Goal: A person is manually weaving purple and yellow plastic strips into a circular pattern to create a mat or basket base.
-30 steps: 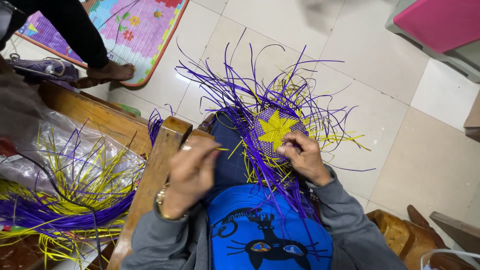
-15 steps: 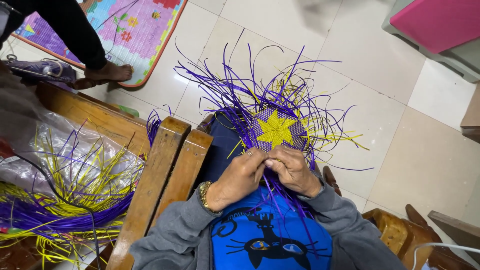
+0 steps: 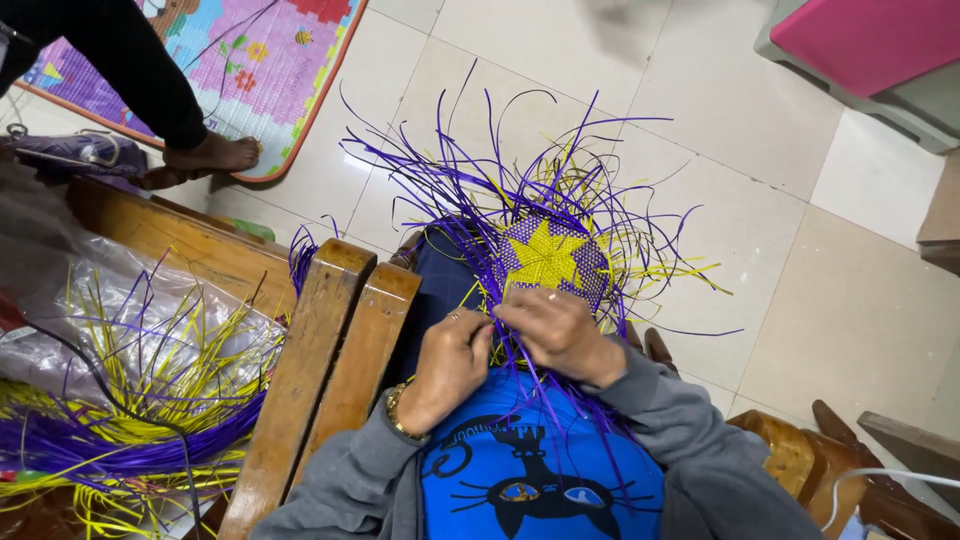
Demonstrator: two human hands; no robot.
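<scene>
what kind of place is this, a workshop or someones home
Most likely a home used for handcraft. The floor is pale tile with a colourful play mat, the person sits on a wooden bench, and a bag of purple and yellow strips lies beside them.

— What is the room floored with?
— Pale square tiles are seen, laid with thin joints.

— What is laid directly on the floor?
— A colourful play mat with an orange border is spread at the upper left, and a bare foot is set at its edge.

— And the wooden bench?
— A wooden bench is placed at the left; a clear plastic bag and a bundle of purple and yellow strips are lying on it.
</scene>
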